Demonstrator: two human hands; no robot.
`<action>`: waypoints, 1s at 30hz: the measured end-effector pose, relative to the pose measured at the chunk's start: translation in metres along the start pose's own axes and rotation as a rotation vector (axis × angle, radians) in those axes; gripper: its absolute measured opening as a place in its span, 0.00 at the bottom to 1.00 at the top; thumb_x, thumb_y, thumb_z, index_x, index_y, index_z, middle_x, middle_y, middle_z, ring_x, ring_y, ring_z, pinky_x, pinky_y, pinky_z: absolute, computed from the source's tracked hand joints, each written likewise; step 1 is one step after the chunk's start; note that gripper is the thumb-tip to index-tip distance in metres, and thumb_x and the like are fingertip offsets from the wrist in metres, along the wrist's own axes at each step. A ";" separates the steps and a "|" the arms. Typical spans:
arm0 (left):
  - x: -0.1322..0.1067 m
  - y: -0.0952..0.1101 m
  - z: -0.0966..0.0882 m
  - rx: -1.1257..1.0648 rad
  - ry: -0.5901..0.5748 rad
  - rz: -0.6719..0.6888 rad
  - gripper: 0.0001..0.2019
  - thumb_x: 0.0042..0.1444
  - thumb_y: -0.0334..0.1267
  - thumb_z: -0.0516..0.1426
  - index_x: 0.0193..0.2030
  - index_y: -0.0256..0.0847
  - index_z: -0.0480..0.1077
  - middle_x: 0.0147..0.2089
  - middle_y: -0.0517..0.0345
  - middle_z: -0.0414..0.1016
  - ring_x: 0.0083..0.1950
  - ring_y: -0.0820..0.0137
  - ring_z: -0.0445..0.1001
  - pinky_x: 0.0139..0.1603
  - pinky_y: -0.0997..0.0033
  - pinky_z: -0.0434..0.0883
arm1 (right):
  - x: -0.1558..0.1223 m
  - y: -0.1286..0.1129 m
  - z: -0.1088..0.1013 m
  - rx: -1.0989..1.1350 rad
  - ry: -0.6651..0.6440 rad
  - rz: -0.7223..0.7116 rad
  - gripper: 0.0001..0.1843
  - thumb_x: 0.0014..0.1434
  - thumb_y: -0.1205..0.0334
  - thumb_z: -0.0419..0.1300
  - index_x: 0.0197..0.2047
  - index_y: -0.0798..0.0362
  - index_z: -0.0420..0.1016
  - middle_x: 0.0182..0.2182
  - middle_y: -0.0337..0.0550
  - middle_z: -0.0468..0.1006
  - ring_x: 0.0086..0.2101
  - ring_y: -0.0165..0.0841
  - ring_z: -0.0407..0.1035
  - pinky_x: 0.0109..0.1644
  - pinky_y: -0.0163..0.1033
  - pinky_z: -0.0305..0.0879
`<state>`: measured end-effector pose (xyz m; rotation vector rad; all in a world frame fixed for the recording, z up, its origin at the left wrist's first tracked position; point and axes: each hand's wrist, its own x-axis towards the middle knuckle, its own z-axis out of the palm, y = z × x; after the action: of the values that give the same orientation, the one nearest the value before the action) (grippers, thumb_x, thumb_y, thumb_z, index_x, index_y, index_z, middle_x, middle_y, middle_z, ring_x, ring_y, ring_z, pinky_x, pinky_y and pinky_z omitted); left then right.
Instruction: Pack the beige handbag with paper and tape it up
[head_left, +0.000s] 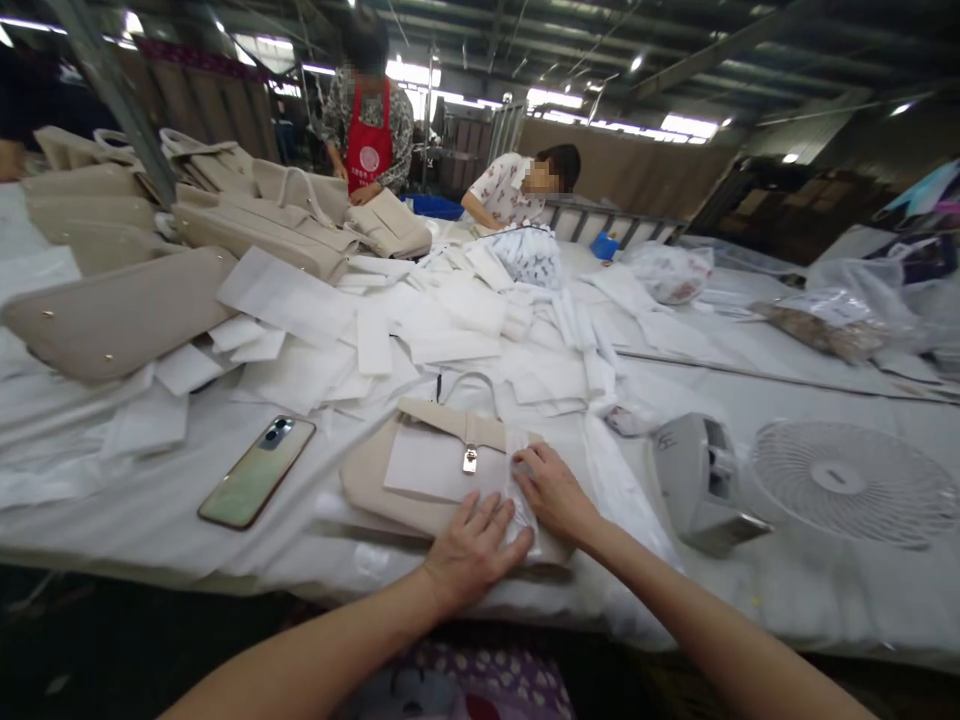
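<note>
A beige handbag [367, 475] lies on the covered table in front of me, its thin carrying handle at the far side. A gold-coloured lock [469, 458] sits at the middle of its flap, with a pale sheet [424, 465] tucked under the flap. My left hand [480, 548] rests on the bag's lower front, fingers spread and pressing down. At the right part of the bag my right hand [555, 490] has its fingers bent and together on a thin white wrapping sheet [520, 490]. The bag's lower right part is partly hidden by my hands.
A phone [257, 472] lies left of the bag. To the right are a white fan [847, 480] and a tape dispenser [697, 480]. White sheets [450, 310] are heaped beyond, with beige bags [127, 310] piled at left. Two people work across the table.
</note>
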<state>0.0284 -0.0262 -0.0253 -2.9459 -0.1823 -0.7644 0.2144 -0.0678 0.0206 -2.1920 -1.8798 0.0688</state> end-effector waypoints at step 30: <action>-0.057 -0.102 -0.066 0.012 -0.264 -0.230 0.20 0.63 0.52 0.45 0.60 0.56 0.60 0.62 0.53 0.62 0.61 0.53 0.58 0.59 0.41 0.53 | -0.019 -0.037 0.003 -0.157 0.174 -0.162 0.26 0.61 0.52 0.51 0.60 0.53 0.60 0.62 0.54 0.56 0.61 0.45 0.49 0.62 0.57 0.47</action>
<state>-0.0664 0.0618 0.0104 -3.0383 -0.5497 -0.3889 0.1753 -0.0806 0.0237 -2.0555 -2.0142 -0.2986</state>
